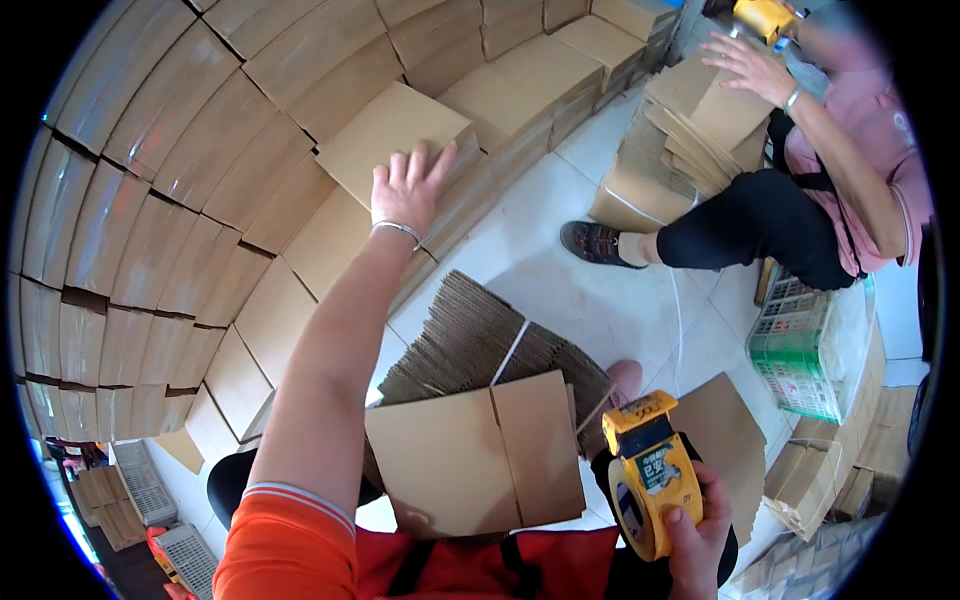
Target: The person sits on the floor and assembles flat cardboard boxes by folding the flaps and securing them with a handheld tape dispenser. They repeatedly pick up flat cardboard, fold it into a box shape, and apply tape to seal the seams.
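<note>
My left hand (412, 190) reaches forward and lies with its fingers spread on top of a closed brown cardboard box (395, 135) at the end of a row. In my right hand (700, 520), low on the right, is a yellow tape dispenser (650, 475) with a tape roll in it. A piece of folded cardboard (450, 455), with a seam between two panels, rests in front of my lap. Just beyond it stands a bundle of flattened cartons (470, 325), fanned out and bound with a white strap.
Boxes are stacked in a high wall (170, 150) on the left. At the upper right a seated person (810, 200) has one hand raised above flat cartons (690, 130), near another yellow tape dispenser (765, 18). A green and white plastic crate (795, 350) stands below that person.
</note>
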A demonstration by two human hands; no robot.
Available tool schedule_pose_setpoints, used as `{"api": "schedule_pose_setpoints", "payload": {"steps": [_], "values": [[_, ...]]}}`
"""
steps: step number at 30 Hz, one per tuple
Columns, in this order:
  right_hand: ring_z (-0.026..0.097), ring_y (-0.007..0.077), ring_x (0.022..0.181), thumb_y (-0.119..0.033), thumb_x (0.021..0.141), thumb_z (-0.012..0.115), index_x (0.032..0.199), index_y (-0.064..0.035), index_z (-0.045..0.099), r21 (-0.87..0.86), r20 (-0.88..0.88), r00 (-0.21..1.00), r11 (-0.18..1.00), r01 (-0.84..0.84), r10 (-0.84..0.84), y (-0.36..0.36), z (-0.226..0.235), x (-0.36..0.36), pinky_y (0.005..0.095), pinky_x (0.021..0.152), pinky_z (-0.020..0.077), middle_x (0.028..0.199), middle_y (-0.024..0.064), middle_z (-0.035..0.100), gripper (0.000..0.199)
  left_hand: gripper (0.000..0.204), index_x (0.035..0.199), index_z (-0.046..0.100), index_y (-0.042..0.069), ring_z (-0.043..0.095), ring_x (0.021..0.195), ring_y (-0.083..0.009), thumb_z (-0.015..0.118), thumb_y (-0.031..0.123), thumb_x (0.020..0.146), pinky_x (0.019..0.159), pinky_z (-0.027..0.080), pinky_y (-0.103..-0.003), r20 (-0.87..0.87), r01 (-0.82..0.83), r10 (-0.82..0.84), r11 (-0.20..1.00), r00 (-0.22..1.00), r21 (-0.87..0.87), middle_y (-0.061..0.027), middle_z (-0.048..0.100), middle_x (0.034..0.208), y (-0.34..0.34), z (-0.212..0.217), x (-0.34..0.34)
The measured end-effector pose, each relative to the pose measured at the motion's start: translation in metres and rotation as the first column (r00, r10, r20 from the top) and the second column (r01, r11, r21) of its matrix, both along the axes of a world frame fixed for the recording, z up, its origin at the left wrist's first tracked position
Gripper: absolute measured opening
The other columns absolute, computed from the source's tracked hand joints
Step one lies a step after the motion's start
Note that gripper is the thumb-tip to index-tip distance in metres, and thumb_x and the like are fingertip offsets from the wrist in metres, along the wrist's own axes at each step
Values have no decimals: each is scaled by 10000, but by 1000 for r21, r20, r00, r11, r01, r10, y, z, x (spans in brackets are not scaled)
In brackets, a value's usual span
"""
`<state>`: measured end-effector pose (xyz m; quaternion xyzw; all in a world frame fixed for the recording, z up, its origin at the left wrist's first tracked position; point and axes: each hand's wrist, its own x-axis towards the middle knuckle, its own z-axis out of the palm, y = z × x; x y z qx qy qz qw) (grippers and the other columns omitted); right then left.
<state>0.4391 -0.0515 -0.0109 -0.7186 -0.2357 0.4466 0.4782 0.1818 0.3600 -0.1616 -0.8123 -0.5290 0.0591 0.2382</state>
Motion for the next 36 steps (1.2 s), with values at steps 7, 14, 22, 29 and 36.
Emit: {"api": "schedule_pose_setpoints", "payload": {"steps": [7, 14, 22, 29, 36], "values": [[668, 254, 753, -252, 994, 496, 1409, 6, 328, 58, -488, 871, 993, 101, -60, -10, -3, 13, 375, 575, 577, 1135, 207, 593, 517, 594, 1196, 609, 90, 579, 1105, -348, 732, 457, 745, 916, 482, -459, 370, 289, -30, 685, 928, -669, -151, 591, 1198, -159, 45, -22], [629, 218, 774, -188, 1017, 465, 1492, -64, 270, 122, -479, 871, 975, 185, -106, -5, 3, -2, 375, 654, 570, 1108, 170, 600, 528, 1010, 1360, 397, 87, 497, 1199, -305, 903, 362, 530, 954, 452, -452, 139, 44, 80, 698, 987, -715, -110, 499, 1241, -288, 31, -66], [634, 214, 848, -152, 1030, 453, 1388, -45, 474, 170, -503, 864, 982, 88, 10, -15, -17, -6, 382, 747, 573, 1155, 141, 600, 374, 900, 1266, 427, 55, 540, 1148, -318, 901, 329, 551, 934, 462, -430, 96, -62, 208, 645, 973, -761, -140, 555, 1169, -273, 36, -62], [641, 178, 815, -156, 1006, 529, 1217, -3, 609, 216, -325, 945, 975, 56, 18, -15, -20, -15, 330, 715, 579, 1065, 92, 633, 272, 442, 1059, 582, 50, 621, 914, -305, 796, 225, 713, 780, 489, -385, 479, 223, 340, 576, 809, -786, -143, 632, 911, -280, 142, -96], [629, 150, 893, -305, 904, 710, 1206, 20, 616, 176, -128, 985, 980, -95, 119, -19, 5, -53, 265, 792, 509, 1065, 83, 637, 454, 152, 924, 498, 29, 646, 738, -376, 601, 100, 840, 636, 538, -440, 738, 539, -149, 779, 658, -322, -152, 601, 833, -350, 230, -94]]}}
